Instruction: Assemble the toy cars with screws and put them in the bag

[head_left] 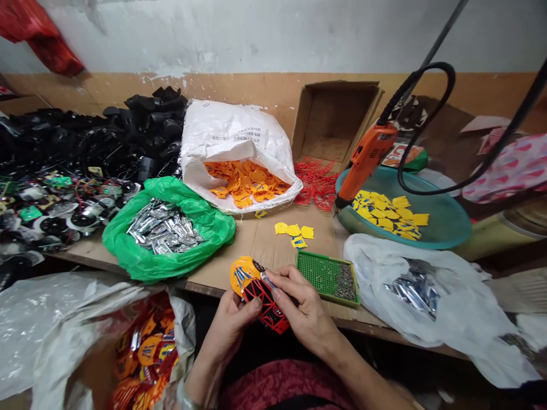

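Observation:
My left hand is closed around an orange toy car shell with a red lattice frame along its side, thumb lying across it. The shell is tilted over the table's front edge. At its upper right side, my right hand pinches a small silver piece against it. Just right of the hands lies a green tray of small screws. Several yellow plates lie on the cardboard beyond the hands. An orange electric screwdriver hangs above at the right.
A green bag of silver parts stands left. Behind it a white sack holds orange shells. Red frames lie by a cardboard box. At right are a teal basin and a plastic bag; lower left, a sack of shells.

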Motion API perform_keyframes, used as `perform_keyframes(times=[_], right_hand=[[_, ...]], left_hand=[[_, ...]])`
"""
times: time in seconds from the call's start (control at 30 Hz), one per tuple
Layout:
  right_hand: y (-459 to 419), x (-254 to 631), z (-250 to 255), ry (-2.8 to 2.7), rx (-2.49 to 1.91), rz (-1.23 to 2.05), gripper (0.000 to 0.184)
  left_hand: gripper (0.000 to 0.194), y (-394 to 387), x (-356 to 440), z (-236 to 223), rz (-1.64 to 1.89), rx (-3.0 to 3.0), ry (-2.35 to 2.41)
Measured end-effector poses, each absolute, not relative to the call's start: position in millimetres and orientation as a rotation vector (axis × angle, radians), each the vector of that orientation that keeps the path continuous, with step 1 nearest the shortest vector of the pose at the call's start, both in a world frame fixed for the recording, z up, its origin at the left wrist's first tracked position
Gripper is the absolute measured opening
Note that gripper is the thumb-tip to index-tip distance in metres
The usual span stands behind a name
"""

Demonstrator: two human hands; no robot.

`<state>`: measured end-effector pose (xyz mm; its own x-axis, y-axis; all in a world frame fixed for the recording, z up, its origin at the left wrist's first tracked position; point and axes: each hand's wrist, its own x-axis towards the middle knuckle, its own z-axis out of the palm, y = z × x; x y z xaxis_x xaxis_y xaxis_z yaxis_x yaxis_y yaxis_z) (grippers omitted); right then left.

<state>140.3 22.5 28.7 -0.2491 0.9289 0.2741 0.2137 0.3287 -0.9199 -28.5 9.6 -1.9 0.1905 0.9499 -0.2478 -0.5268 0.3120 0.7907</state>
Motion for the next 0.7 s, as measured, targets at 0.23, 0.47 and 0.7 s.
perform_keyframes(times=[0.23,0.47,0.7], right_hand=[[25.5,141.1,24.0,-1.705,-1.040,0.969,0.036],[25.2,146.1,25.0,-1.713,-1.023,0.887,0.036],[23.0,145.3,22.9,-1.725,-1.024,0.791,0.036]], left_hand=[[0.051,9.9,-27.0,-3.8,1.225,0.644,0.900],[0.054,9.8,-26.0,0.8,1.233,0.657,0.863],[0.053,10.7,-27.2,1.6,1.238,0.662,0.868]])
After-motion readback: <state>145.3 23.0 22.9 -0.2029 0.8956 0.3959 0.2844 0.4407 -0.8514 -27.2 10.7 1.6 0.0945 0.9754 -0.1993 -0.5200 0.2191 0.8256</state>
